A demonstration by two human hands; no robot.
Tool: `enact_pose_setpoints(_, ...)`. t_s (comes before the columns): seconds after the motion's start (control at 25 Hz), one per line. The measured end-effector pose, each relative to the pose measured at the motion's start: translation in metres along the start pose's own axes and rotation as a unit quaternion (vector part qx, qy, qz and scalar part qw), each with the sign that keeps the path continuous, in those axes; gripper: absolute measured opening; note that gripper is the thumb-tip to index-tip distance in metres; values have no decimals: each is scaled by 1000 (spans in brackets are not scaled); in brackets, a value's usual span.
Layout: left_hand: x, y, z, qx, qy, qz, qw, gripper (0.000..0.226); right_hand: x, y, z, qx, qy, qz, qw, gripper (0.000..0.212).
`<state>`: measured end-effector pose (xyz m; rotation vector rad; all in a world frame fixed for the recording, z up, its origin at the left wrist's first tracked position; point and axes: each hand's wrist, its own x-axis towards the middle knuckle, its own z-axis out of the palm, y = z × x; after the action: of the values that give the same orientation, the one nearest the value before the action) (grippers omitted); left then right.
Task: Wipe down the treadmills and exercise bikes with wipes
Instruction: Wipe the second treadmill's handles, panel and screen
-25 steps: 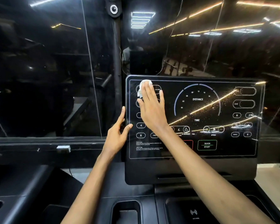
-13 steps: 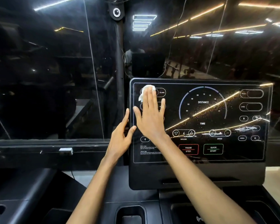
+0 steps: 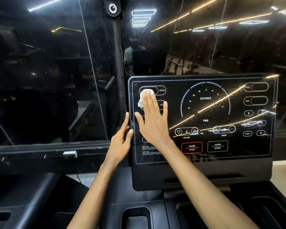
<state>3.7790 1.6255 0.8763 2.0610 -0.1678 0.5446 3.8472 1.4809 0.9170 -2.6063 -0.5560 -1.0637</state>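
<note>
A black glossy treadmill console panel (image 3: pixel 205 166) stands upright in front of me, with printed controls for distance, incline, speed, pause and start. My right hand (image 3: pixel 153 120) lies flat on the panel's upper left part, its straight fingers pressing a crumpled white wipe (image 3: pixel 144 95) against the surface. Most of the wipe is hidden under the fingers. My left hand (image 3: pixel 120 139) holds the panel's left edge, with the thumb on the front face and the fingers along the side.
A dark glass wall (image 3: pixel 48 71) with ceiling-light reflections stands behind the console, split by a black vertical post (image 3: pixel 117 52). Below the panel lies the treadmill's black tray with a cup holder (image 3: pixel 136 217) and side recesses. A light floor shows at the right edge.
My right hand with the wipe has slid slightly down the panel's upper left part. My left hand has stayed on the panel's left edge. The view has shifted a little leftward.
</note>
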Motion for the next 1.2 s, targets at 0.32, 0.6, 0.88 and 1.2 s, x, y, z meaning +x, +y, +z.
enact_pose_setpoints(0.32, -17, -9, 12, -11, 9, -19, 1000, 58, -145, 16, 29, -26, -101, 29, 994, 72)
enact_pose_setpoints(0.6, -18, -18, 22, -25, 42, -11, 999, 57, -211, -7, 45, -31, -149, 35, 988, 79)
enact_pose_setpoints(0.88, -23, -19, 19, -29, 26, -24, 999, 57, -204, 18, 40, -39, -107, 210, 971, 83)
enact_pose_setpoints(1.2, 1, -11, 11, 39, 69, 48, 996, 56, -103, 17, 19, 47, -34, 126, 990, 75)
